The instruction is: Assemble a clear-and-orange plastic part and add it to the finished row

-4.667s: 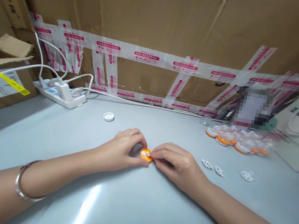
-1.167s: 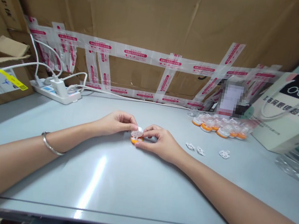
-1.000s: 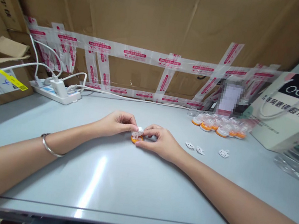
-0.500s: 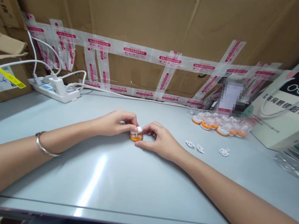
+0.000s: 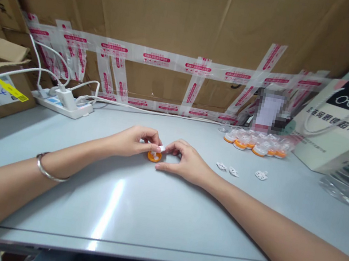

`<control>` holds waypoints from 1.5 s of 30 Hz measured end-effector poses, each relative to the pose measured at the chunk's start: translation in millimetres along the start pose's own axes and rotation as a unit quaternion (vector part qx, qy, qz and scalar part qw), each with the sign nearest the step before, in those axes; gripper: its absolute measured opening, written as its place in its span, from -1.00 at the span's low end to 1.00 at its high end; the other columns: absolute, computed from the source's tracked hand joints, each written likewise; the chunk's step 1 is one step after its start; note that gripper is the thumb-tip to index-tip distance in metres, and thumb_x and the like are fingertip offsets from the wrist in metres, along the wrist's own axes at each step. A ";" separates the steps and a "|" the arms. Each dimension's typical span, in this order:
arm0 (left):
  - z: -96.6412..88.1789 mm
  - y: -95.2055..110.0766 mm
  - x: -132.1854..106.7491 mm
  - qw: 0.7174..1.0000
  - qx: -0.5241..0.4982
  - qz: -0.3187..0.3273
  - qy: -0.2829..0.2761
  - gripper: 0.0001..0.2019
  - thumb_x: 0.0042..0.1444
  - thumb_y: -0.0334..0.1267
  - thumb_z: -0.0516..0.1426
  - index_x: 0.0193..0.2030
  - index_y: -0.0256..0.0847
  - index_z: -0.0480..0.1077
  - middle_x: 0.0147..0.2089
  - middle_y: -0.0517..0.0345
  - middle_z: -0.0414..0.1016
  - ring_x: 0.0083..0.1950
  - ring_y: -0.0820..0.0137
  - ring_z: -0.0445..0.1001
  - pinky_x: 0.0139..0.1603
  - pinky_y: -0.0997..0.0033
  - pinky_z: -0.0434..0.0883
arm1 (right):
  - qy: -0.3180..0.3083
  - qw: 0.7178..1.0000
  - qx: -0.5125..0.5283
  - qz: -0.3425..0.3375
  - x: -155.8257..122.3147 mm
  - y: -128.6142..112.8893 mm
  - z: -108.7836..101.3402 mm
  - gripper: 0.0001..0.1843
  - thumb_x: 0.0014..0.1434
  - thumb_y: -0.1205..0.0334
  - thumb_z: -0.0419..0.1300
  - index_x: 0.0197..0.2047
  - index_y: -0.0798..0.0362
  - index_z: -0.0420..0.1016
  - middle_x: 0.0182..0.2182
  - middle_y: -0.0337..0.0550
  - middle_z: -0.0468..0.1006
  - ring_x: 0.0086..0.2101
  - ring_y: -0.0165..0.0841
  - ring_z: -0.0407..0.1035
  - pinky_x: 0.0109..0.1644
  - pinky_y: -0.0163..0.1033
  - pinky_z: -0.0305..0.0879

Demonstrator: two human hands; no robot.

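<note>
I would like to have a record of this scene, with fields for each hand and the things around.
Left hand: pinches a white part close to the orange dish
Right hand: thumb and fingers apart; contact with the white part unclear
Beyond right forearm: three white pieces
Back right: orange-white units, bag
Back left: power strip
Left wrist: bangle

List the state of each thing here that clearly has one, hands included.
Left hand: pinching a white piece
Right hand: thumb and fingers parted; contact with the white piece unclear
Orange cap: open side up, white bits inside
Three white perforated pieces: lying loose
Orange-and-white pieces: clustered together
White adapter: plugged into the power strip
Small cardboard box: open
Large carton: taped
Paper bag: upright
</note>
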State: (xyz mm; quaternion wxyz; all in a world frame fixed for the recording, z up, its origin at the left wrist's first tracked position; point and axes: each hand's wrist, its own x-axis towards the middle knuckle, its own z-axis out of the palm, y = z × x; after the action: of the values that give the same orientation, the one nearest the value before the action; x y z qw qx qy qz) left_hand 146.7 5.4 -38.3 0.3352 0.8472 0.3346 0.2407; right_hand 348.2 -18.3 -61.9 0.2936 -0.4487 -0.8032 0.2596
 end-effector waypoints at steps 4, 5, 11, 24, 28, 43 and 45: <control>1.0 -1.0 -0.4 0.999 -0.035 -0.024 0.010 -0.74 0.09 -0.09 0.12 -0.37 -0.28 0.37 -0.24 0.05 0.52 -0.27 0.39 0.46 -0.23 0.38 0.40 | 0.014 0.999 -0.045 0.019 -0.2 -5.3 4.1 -0.40 -0.28 -0.17 0.35 -0.26 0.05 0.38 -0.23 -0.12 0.40 -0.20 -0.29 0.30 -0.12 -0.17 0.23; 0.9 -1.1 -0.7 0.999 -0.040 -0.031 0.016 -0.74 0.08 -0.08 0.12 -0.38 -0.28 0.37 -0.24 0.04 0.52 -0.27 0.39 0.46 -0.22 0.37 0.41 | 0.016 0.998 -0.057 0.022 0.1 -6.3 5.2 -0.39 -0.28 -0.20 0.34 -0.26 0.05 0.36 -0.23 -0.12 0.40 -0.20 -0.28 0.29 -0.13 -0.17 0.22; 1.8 -2.1 -1.8 0.987 -0.132 -0.089 0.017 -0.73 0.06 -0.06 0.14 -0.38 -0.27 0.33 -0.29 0.05 0.53 -0.30 0.38 0.49 -0.21 0.31 0.43 | 0.021 0.998 -0.062 0.012 3.4 -6.7 8.4 -0.55 -0.15 -0.10 0.31 -0.31 0.06 0.40 -0.28 -0.15 0.40 -0.25 -0.33 0.28 -0.16 -0.21 0.19; 9.8 2.3 -5.2 0.933 -0.319 -0.141 0.089 -0.72 -0.02 -0.09 0.23 -0.42 -0.30 0.35 -0.38 0.20 0.49 -0.28 0.50 0.47 -0.06 0.36 0.41 | 0.026 0.967 0.240 0.076 5.6 -9.4 6.6 -0.67 -0.12 0.21 0.33 -0.25 0.13 0.46 -0.33 -0.13 0.57 -0.33 -0.42 0.44 -0.17 -0.28 0.33; 14.1 5.2 -3.7 0.926 -0.333 -0.117 0.132 -0.72 -0.01 -0.09 0.23 -0.43 -0.29 0.33 -0.34 0.20 0.47 -0.25 0.48 0.45 -0.02 0.31 0.41 | 0.027 0.909 0.387 0.150 3.9 -15.6 3.3 -0.60 -0.12 0.23 0.35 -0.15 0.11 0.49 -0.24 -0.11 0.60 -0.24 -0.39 0.48 -0.02 -0.24 0.33; 30.4 11.6 1.9 0.938 -0.268 -0.105 0.194 -0.75 0.03 -0.09 0.19 -0.38 -0.26 0.35 -0.29 0.17 0.48 -0.21 0.43 0.43 -0.07 0.37 0.37 | 0.080 0.757 0.605 0.235 2.4 -17.8 0.7 -0.98 0.01 0.38 0.26 -0.41 0.15 0.51 -0.29 -0.11 0.59 -0.14 -0.37 0.46 0.11 -0.24 0.33; 30.1 12.4 1.3 0.939 -0.268 -0.106 0.191 -0.76 0.04 -0.10 0.18 -0.38 -0.26 0.35 -0.29 0.16 0.47 -0.21 0.43 0.42 -0.08 0.38 0.37 | 0.078 0.751 0.612 0.238 2.0 -19.0 0.9 -0.99 0.02 0.40 0.25 -0.41 0.14 0.50 -0.30 -0.13 0.58 -0.15 -0.37 0.46 0.09 -0.24 0.35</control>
State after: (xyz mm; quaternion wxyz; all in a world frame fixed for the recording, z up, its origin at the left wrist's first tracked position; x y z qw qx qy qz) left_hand 171.6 -12.7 -49.0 0.5030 0.6242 0.4031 0.4414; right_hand 335.9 -25.4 -49.2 0.4960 -0.3684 -0.3145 0.7207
